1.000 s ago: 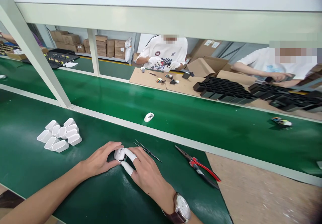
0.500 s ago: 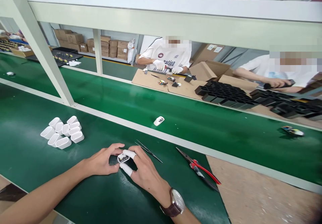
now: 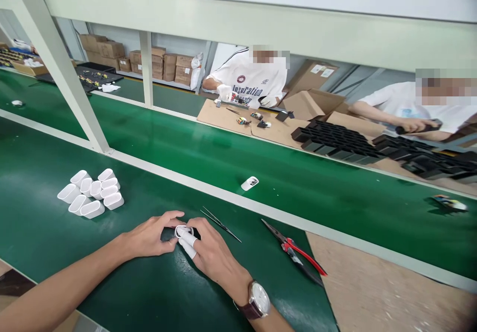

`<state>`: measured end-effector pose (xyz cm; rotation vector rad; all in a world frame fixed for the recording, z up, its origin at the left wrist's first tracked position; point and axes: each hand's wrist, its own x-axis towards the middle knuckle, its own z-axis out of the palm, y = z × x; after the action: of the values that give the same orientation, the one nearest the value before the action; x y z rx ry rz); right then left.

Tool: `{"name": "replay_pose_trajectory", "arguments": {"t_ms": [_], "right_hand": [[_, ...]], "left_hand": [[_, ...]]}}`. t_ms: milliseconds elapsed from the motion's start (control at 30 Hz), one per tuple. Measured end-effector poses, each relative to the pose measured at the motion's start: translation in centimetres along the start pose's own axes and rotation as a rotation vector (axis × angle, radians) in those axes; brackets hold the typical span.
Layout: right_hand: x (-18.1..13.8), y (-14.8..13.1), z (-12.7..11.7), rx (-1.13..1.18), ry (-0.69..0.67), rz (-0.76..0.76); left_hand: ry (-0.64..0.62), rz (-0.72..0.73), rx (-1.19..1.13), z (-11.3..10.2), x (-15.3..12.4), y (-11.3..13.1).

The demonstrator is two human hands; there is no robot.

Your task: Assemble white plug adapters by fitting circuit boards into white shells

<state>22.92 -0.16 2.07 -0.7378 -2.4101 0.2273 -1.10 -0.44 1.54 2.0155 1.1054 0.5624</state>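
Note:
Between my two hands stands a white oval plastic housing [image 3: 178, 231], mostly covered by fingers. My left hand [image 3: 152, 235] grips its left side, thumb and fingers curved around it. My right hand [image 3: 210, 245], with white finger cots on two fingers and a watch on the wrist, has a covered fingertip at the housing's opening and another against its near side. What lies inside the housing is now hidden by that finger. Just beyond my right hand lie metal tweezers [image 3: 221, 224], and farther right are long-nose pliers [image 3: 294, 252] with red and black handles.
Several white oval housings [image 3: 92, 208] stand clustered at the left. On the green conveyor [image 3: 194, 153] beyond the pale rail sit a white housing [image 3: 250, 183] and a wired board [image 3: 449, 203]. A brown board [image 3: 391, 282] lies at right. Two co-workers sit opposite, near black cases [image 3: 335, 140].
My right covered finger has moved from the housing's rim over its opening, hiding the parts inside. The white housing and the wired board on the conveyor have shifted right.

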Motion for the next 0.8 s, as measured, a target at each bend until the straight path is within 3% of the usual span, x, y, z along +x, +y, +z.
{"name": "replay_pose_trajectory", "arguments": {"t_ms": [167, 367, 533, 667, 800], "right_hand": [[-0.2, 0.0, 0.5, 0.053, 0.074, 0.027], [-0.4, -0.1, 0.5, 0.069, 0.040, 0.097], [-0.1, -0.7, 0.3, -0.095, -0.037, 0.038], [0.5, -0.8, -1.6, -0.089, -0.110, 0.087], [0.0, 1.0, -4.4, -0.220, -0.124, 0.312]], "left_hand": [[0.001, 0.007, -0.002, 0.1, 0.0, -0.1], [-0.007, -0.016, 0.013, 0.2, 0.0, -0.2], [0.006, 0.023, 0.028, 0.4, 0.0, -0.2], [0.028, 0.043, 0.034, 0.5, -0.2, -0.5], [0.056, 0.099, 0.070, 0.4, -0.3, -0.7]]}}
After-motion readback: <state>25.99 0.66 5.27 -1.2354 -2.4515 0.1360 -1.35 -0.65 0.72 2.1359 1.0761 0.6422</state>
